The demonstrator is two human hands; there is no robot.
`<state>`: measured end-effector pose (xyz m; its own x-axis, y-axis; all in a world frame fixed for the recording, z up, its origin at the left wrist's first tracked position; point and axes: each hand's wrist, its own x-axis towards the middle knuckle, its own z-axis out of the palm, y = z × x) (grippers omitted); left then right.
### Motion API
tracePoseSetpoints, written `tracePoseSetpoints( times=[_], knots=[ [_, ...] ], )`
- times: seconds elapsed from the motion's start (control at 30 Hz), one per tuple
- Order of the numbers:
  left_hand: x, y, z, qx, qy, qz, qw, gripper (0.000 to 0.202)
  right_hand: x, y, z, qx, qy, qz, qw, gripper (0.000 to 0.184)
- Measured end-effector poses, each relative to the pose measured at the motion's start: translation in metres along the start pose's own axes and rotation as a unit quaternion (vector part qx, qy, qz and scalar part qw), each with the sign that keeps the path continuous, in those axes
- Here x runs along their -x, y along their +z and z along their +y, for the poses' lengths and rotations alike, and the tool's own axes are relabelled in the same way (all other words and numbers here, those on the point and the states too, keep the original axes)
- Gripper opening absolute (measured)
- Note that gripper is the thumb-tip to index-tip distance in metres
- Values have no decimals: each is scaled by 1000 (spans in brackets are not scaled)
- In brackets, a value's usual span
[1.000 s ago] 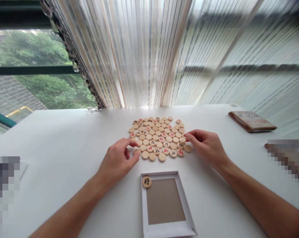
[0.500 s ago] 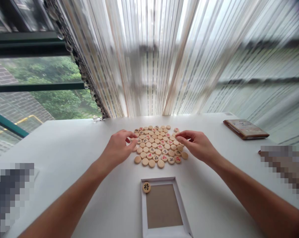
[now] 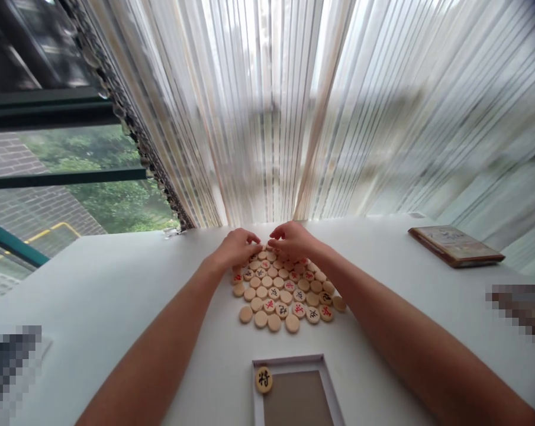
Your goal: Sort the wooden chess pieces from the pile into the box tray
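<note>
A flat cluster of round wooden Chinese chess pieces lies on the white table, some face up with red or black characters, others blank side up. At its far left edge, my left hand has bent fingers with a gap between finger and thumb. My right hand reaches over the far side, close to the left one, its fingers curved and slightly apart. Both sets of fingertips are by the farthest pieces, and the right hand hides some of them. One piece with a black character rests on the upper left corner of a shallow white-rimmed box.
The white table extends to both sides. A flat brown-edged case lies at the right. Blurred-out items sit at the left and right edges. A striped sheer curtain hangs behind the table, beside a window on the left.
Both hands have moved to the far side of the cluster and closer together, the right one going left across the pieces. The view has tilted up, so the table sits lower.
</note>
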<state>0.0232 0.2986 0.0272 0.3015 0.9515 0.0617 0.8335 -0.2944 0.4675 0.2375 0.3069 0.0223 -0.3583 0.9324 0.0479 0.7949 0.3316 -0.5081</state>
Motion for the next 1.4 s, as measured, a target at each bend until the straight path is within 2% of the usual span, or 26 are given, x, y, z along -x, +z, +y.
tracePoseSetpoints(
  times=[0.13, 0.23, 0.47, 0.6, 0.73, 0.83, 0.93, 1.03, 1.13, 1.27, 1.4],
  knots=[
    [-3, 2, -1, 19, 14, 3, 1000, 28, -7, 6, 6, 19, -16, -39, 999, 30],
    [-5, 4, -2, 29, 21, 0, 999, 26, -8, 9, 10, 25, -22, -43, 999, 31],
    [-7, 9, -4, 32, 20, 5, 999, 27, -10, 16, 8, 32, -38, 4, 999, 31],
    [-5, 12, -1, 23, 36, 41, 998, 21, -8, 16, 5, 46, -62, 36, 996, 26],
    [-1, 12, 3, 3, 76, 80, 994, 7, -5, 13, 0, 66, -93, 56, 992, 19],
    [0, 11, 5, -10, 100, 88, 991, 10, -2, 10, -4, 78, -113, 61, 989, 16],
    [0, 10, 6, -22, 114, 81, 990, 13, 0, 7, -9, 78, -126, 64, 987, 6],
    [-1, 9, 5, -29, 113, 72, 991, 14, 3, 5, -12, 68, -134, 59, 987, 16],
    [-2, 8, 4, -28, 103, 63, 992, 13, 5, 1, -14, 52, -134, 53, 988, 17],
    [-1, 1, 5, -18, 88, 63, 994, 17, 5, -15, -8, 27, -106, 65, 992, 19],
    [1, -9, 11, -5, 65, 80, 995, 22, 6, -38, 6, 20, -48, 71, 996, 19]
  ],
)
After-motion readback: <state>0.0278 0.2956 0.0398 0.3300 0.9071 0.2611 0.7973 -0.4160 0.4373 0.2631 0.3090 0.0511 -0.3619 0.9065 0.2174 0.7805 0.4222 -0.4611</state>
